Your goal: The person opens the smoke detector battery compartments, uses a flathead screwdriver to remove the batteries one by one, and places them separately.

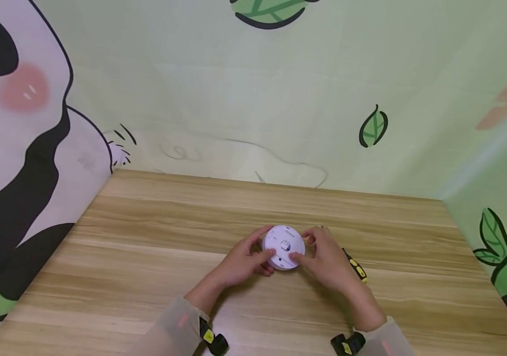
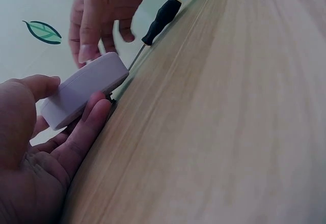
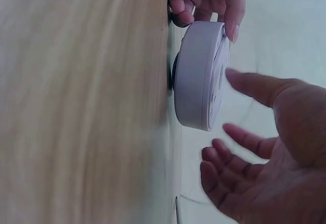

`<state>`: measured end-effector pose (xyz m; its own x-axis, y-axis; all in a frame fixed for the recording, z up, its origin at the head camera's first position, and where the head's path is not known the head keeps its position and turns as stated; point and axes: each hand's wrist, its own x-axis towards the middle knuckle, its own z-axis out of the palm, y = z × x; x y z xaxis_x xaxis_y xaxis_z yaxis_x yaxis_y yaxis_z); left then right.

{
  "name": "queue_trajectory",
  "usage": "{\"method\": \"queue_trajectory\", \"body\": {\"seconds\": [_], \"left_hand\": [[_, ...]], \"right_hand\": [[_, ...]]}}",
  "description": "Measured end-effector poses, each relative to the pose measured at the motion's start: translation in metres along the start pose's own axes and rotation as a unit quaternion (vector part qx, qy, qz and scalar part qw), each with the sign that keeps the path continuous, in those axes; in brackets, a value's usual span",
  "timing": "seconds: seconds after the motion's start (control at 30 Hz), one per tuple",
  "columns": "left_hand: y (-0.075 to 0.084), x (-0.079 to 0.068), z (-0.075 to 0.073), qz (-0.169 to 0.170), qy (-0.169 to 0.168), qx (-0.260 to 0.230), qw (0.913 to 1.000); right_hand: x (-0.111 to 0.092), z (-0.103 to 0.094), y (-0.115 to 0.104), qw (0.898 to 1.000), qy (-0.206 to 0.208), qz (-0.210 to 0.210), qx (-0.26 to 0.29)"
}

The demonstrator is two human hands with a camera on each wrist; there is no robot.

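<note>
A round white smoke detector (image 1: 283, 238) is tilted close over the table, its flat face with a small central opening turned up. My left hand (image 1: 246, 259) grips its left edge, thumb on the face and fingers beneath. In the left wrist view, the left fingers (image 2: 84, 127) support it from below. My right hand (image 1: 329, 259) is at its right side, with the thumb at the face. In the right wrist view, the right hand's other fingers (image 3: 229, 165) are loosely bent, apart from the casing (image 3: 196, 76). A dark part shows under the detector.
A screwdriver (image 1: 356, 266) with a black and yellow handle lies on the wooden table (image 1: 147, 222) just right of my right hand; its shaft shows in the left wrist view. A wall (image 1: 253, 99) painted with leaves and a panda borders the table's back and sides.
</note>
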<state>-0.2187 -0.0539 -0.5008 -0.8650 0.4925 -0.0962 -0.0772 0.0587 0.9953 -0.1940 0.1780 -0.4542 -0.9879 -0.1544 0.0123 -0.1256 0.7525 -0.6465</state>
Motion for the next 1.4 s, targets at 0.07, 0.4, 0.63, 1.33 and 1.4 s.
{"method": "queue_trajectory", "body": {"seconds": [0.07,0.4,0.63,1.33,1.4], "left_hand": [[0.0,-0.0006,0.0006,0.0,-0.001,0.0,1.0],[0.0006,-0.0008,0.001,-0.001,0.0,0.007,1.0],[0.0004,-0.0009,0.0002,-0.004,-0.012,0.021,0.9997],[-0.0003,-0.0031,-0.0021,0.009,-0.035,0.054,0.9979],[-0.0005,-0.0029,-0.0023,0.011,-0.037,0.061,0.9974]], "right_hand": [[-0.0013,0.0013,-0.0009,1.0,0.007,-0.026,-0.001],[-0.0021,0.0067,-0.0028,0.994,0.011,-0.099,-0.047],[-0.0016,0.0077,-0.0035,0.993,0.008,-0.102,-0.065],[-0.003,0.006,-0.0005,0.99,-0.016,-0.125,-0.064],[-0.0034,0.0057,-0.0002,0.99,-0.021,-0.125,-0.064]]}}
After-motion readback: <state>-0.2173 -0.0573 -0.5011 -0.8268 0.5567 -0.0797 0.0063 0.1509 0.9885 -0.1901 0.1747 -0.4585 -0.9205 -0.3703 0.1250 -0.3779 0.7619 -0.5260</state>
